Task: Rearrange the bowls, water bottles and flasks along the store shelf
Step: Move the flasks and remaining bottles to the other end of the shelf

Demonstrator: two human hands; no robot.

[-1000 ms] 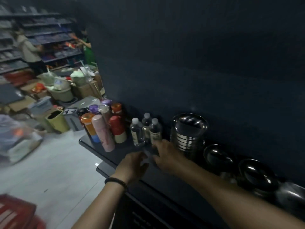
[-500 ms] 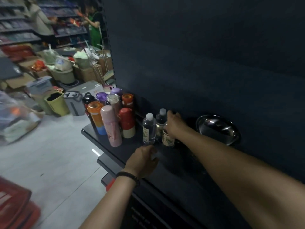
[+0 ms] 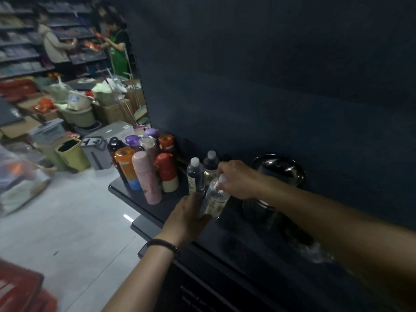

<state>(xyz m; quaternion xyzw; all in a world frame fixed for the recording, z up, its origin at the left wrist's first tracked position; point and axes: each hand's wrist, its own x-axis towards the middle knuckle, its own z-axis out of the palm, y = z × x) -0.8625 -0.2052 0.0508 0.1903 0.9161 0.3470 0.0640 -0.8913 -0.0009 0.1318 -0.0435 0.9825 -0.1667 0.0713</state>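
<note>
A clear water bottle [image 3: 215, 200] with a white cap is tilted above the dark shelf [image 3: 157, 208]. My right hand [image 3: 238, 179] grips its neck and cap. My left hand [image 3: 188, 216] closes around its lower body. Two more water bottles [image 3: 195, 175] stand upright just behind, near the back panel. Several flasks, among them a pink flask [image 3: 146, 176], an orange-and-blue one and a red one, are grouped at the shelf's left end. A stack of steel bowls [image 3: 279, 172] stands right of my right hand, partly hidden by my forearm.
A dark back panel [image 3: 270, 86] rises behind the shelf. A lower shelf edge [image 3: 144, 224] juts out below. On the floor left stand bins, boxes and a red basket [image 3: 20, 291]. Two people work at far shelves.
My right hand has lifted the nearest water bottle away from the other two and tipped it toward me. My left hand has risen from the shelf and taken hold of its lower part.
</note>
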